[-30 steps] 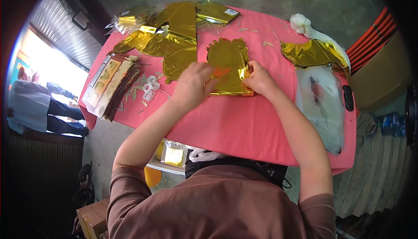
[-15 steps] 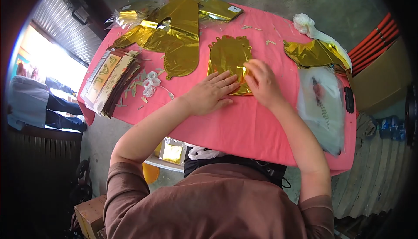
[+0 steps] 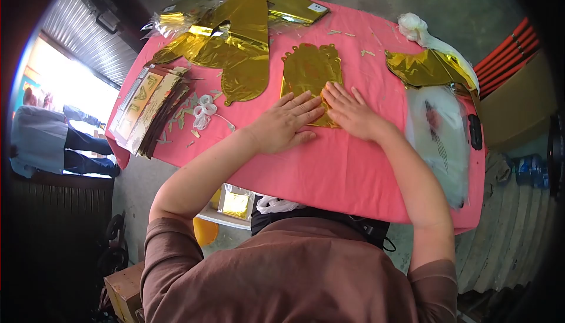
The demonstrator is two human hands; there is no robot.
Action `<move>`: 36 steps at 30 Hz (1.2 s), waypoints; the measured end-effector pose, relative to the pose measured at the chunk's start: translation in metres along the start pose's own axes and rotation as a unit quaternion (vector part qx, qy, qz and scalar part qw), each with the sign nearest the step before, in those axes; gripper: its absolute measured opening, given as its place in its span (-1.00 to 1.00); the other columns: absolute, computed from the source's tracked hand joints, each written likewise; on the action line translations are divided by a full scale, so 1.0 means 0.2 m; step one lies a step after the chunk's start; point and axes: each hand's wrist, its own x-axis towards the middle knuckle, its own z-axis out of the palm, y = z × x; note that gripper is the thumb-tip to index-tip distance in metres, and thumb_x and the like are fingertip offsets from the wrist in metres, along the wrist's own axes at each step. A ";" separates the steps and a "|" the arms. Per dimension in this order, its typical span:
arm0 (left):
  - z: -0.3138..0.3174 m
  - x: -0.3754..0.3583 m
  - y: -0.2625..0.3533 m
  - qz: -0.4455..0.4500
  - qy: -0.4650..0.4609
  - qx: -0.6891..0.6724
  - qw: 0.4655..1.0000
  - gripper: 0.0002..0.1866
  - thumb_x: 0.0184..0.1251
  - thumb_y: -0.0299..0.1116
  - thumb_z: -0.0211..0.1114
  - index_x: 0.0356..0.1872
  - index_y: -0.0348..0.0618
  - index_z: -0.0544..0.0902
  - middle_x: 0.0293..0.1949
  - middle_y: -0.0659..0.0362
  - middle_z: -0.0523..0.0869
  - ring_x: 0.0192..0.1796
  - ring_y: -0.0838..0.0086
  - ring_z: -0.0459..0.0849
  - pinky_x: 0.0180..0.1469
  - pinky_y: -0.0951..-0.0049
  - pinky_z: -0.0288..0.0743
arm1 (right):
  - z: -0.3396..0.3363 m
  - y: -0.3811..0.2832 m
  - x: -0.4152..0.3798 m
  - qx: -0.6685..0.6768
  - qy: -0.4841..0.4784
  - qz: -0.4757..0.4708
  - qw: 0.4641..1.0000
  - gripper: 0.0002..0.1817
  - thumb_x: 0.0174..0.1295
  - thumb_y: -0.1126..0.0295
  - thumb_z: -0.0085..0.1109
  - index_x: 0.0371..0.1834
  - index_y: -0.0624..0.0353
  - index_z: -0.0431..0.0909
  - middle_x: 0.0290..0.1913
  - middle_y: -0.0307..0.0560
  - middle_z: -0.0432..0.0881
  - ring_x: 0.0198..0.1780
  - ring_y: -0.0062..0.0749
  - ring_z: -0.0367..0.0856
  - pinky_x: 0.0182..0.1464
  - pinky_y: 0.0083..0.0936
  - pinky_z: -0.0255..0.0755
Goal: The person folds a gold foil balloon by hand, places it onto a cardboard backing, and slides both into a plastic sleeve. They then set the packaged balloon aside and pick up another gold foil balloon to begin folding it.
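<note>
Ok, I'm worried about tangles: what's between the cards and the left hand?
White string and pale scraps lie on the pink cloth between the cards and left hand, as the head view shows.

A brown top (image 3: 306, 276) with short sleeves (image 3: 170, 246) is worn with black clothing (image 3: 366, 227) at the waist.

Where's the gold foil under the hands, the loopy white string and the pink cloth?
Gold foil (image 3: 312, 73): head view, the middle of its uncovered part.
White string (image 3: 204, 112): head view, the middle of its loops.
Pink cloth (image 3: 341, 173): head view, a bare lower patch.
</note>
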 end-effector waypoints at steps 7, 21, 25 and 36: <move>-0.01 0.00 0.01 -0.008 -0.009 0.014 1.000 -0.39 0.40 -0.07 -0.01 0.41 -0.06 0.17 0.45 0.07 0.11 0.50 0.20 -0.03 0.48 0.10 -0.20 | -0.20 0.02 -0.09 0.260 0.092 0.123 0.953 -0.66 0.24 0.39 0.10 0.05 0.32 0.47 -0.13 -0.13 0.66 -0.01 -0.47 0.59 0.04 -0.56 0.43; -0.02 0.00 0.01 -0.008 -0.012 0.021 1.000 -0.38 0.41 -0.07 -0.01 0.42 -0.05 0.15 0.45 0.07 0.10 0.51 0.20 -0.04 0.48 0.11 -0.20 | -0.18 -0.08 -0.05 0.306 -0.073 0.252 0.915 -0.76 0.10 0.41 0.17 -0.65 0.33 0.52 -0.68 -0.05 0.59 -0.77 -0.50 0.48 -0.69 -0.53 0.34; -0.01 0.00 0.01 -0.014 -0.013 0.027 0.999 -0.39 0.42 -0.06 -0.02 0.41 -0.05 0.16 0.45 0.08 0.11 0.51 0.20 -0.04 0.48 0.10 -0.21 | -0.26 -0.08 -0.02 0.229 -0.106 0.221 0.942 -0.78 0.10 0.41 0.15 -0.61 0.33 0.53 -0.61 -0.06 0.64 -0.66 -0.38 0.57 -0.61 -0.41 0.42; 0.00 -0.01 -0.01 0.010 0.036 0.023 0.999 -0.40 0.36 -0.05 0.06 0.32 -0.17 0.29 0.39 0.01 0.23 0.47 0.18 0.09 0.45 0.07 -0.07 | 0.07 -0.07 0.10 -0.067 0.109 -0.016 0.992 -0.35 0.42 0.00 -0.33 0.44 0.19 0.05 0.49 0.02 0.01 0.52 -0.20 -0.11 0.50 -0.25 -0.25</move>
